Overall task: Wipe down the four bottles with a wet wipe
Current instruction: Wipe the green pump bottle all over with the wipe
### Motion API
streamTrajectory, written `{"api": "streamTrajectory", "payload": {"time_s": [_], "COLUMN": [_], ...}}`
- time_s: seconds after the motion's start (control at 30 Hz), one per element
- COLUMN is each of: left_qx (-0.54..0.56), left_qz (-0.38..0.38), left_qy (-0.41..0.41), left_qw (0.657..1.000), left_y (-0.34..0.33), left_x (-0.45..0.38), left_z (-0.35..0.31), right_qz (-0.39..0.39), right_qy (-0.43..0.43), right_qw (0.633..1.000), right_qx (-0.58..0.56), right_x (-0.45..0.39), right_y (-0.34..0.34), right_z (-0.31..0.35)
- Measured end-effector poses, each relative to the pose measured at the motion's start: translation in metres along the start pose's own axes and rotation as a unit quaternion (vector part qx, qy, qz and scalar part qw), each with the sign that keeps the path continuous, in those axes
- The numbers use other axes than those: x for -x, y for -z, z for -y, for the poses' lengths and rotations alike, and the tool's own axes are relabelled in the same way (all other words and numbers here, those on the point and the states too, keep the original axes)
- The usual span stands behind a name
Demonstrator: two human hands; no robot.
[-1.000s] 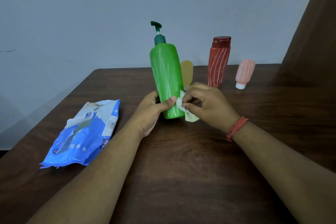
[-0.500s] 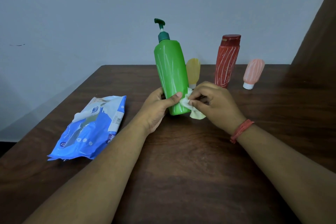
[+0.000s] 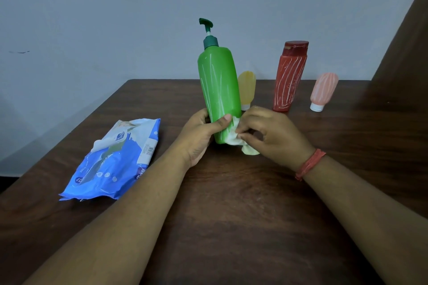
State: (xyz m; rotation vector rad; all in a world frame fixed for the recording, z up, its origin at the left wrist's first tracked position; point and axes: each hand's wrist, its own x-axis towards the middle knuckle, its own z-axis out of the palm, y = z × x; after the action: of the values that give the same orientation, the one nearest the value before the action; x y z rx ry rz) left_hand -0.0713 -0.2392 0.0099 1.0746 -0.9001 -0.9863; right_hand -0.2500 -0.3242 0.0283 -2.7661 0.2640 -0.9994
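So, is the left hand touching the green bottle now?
Touching. The head view shows the left hand gripping the green bottle, thumb across its lower front.

Head view looks forward-down, seemingly close, over table.

I see a dark wooden surface carrying a blue wipes pack at left and, standing at the back, yellow, red and pink bottles.
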Motion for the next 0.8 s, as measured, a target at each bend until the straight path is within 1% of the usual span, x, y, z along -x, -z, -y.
{"api": "streamTrajectory", "payload": {"time_s": [0.07,0.1,0.2,0.23,0.33,0.37,0.47,0.5,0.57,0.6,0.7,0.8], "left_qx": [0.003,0.003,-0.006,-0.008,-0.005,-0.009,-0.033,-0.037,-0.041,-0.041,-0.04,-0.039], "left_qz": [0.005,0.006,0.005,0.004,0.008,0.008,0.012,0.016,0.028,0.032,0.033,0.039], "left_qy": [-0.001,-0.002,-0.005,-0.006,-0.009,-0.01,-0.015,-0.016,-0.017,-0.017,-0.016,-0.015], "left_qw": [1.0,1.0,1.0,1.0,1.0,1.0,0.999,0.999,0.999,0.999,0.999,0.998], "left_y": [-0.0005,-0.001,-0.0018,-0.0021,-0.0017,-0.0007,0.0014,0.0016,0.0017,0.0015,0.0016,0.0018], "left_x": [-0.0007,-0.0004,0.0007,0.0009,0.0002,-0.0002,-0.0009,-0.0009,-0.0006,-0.0001,0.0004,0.0003], "left_z": [0.0002,-0.0001,-0.0008,-0.0005,0.0015,0.002,0.0034,0.004,0.0049,0.0048,0.0043,0.0044], "right_qz": [-0.041,-0.047,-0.006,-0.005,-0.063,-0.063,-0.022,-0.036,-0.086,-0.096,-0.068,-0.106], "right_qy": [-0.023,-0.024,0.02,0.024,-0.024,-0.024,0.009,0.0,-0.04,-0.049,-0.025,-0.056], "right_qw": [0.999,0.999,0.999,0.999,0.997,0.997,0.999,0.999,0.995,0.994,0.997,0.993], "right_qx": [0.008,0.011,0.026,0.034,0.03,0.024,0.029,0.03,0.023,0.02,0.029,0.022], "right_x": [-0.0008,-0.0012,-0.0008,-0.0011,-0.0017,-0.0014,-0.0003,-0.0006,-0.0017,-0.002,-0.0023,-0.0029], "right_y": [0.0012,0.001,-0.0028,-0.0037,-0.0023,-0.0018,-0.0027,-0.0026,-0.001,-0.0005,-0.0005,0.0019], "right_z": [-0.0009,-0.0004,0.003,0.0033,0.0017,0.0016,0.0036,0.0039,0.0044,0.005,0.0057,0.0043]}}
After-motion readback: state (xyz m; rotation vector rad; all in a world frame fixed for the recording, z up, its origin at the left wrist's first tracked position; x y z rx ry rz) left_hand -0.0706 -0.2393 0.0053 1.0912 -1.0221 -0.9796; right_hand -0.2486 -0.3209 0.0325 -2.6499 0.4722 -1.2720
